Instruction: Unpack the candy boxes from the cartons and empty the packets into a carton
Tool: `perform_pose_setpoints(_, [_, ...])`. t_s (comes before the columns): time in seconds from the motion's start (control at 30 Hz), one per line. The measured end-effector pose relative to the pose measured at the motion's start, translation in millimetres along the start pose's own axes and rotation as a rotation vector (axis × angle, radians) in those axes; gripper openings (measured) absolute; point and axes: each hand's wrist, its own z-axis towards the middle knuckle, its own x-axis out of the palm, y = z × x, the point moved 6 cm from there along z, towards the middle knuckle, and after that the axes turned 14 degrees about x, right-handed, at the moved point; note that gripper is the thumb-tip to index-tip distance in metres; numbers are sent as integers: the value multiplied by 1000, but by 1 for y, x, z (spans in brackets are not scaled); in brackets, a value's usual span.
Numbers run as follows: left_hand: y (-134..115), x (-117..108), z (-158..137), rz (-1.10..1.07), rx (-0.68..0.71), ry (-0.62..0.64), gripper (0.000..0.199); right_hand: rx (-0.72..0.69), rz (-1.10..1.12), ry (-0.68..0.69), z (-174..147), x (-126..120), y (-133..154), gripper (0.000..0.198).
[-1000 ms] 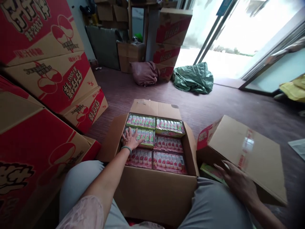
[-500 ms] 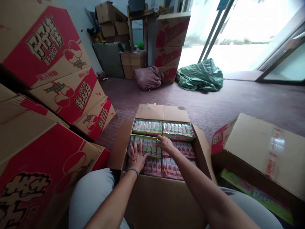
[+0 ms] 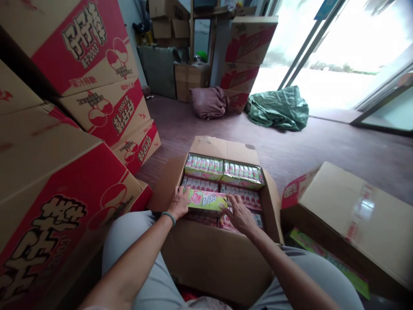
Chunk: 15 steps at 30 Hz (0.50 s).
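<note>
Green multipack (image 3: 206, 199), tilted on edge above the open carton's (image 3: 222, 262) packed rows, is clamped between left hand (image 3: 179, 203) and right hand (image 3: 238, 214), apparently mid-lift, so next needs a steady two-handed raise clear of the flaps.

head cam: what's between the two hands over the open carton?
A green pack, tilted, gripped at its ends by left hand and right hand. Head view.

Open carton (image 3: 213, 258) between knees; stacked cartons (image 3: 64, 142) left.
</note>
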Motion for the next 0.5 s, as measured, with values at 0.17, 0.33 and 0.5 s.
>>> perform_pose_setpoints(0.17, [9,4,-8,-104,16,-69,84,-194,-223,137,9,-11,59,32])
perform_pose_setpoints(0.33, [27,6,-11,-194,7,-132,102,-352,-445,237,21,12,132,30])
perform_pose_setpoints(0.5, [31,9,-16,-252,25,-178,87,-411,-498,278,25,34,176,31])
